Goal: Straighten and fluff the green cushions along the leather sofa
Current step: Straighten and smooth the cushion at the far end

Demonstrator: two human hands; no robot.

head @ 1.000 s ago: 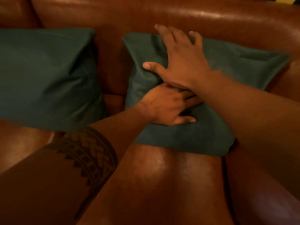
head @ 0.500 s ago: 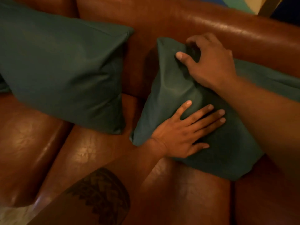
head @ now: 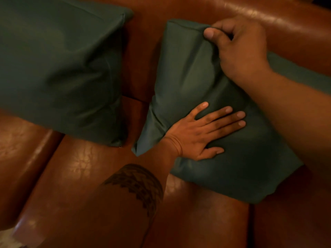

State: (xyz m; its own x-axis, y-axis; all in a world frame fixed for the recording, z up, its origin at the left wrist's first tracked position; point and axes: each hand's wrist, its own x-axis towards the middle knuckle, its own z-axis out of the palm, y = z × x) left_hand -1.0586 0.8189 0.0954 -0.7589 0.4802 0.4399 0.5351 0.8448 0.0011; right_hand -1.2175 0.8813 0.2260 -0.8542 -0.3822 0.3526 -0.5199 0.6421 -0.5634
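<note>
Fingers (head: pixel 232 116) of left hand (head: pixel 193 135) straight, pressing flat on right green cushion (head: pixel 188 77). Right hand (head: pixel 241 49) curled, thumb pinching cushion's top edge. Cushion leans on brown leather sofa (head: pixel 80 176) backrest; left green cushion (head: pixel 59 68) just beside, apart.

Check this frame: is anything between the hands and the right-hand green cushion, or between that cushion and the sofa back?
Nothing visible. The right hand pinches the top edge of the right green cushion; the left hand lies flat on its front. The cushion leans directly against the leather sofa back, clear of the left green cushion.
</note>
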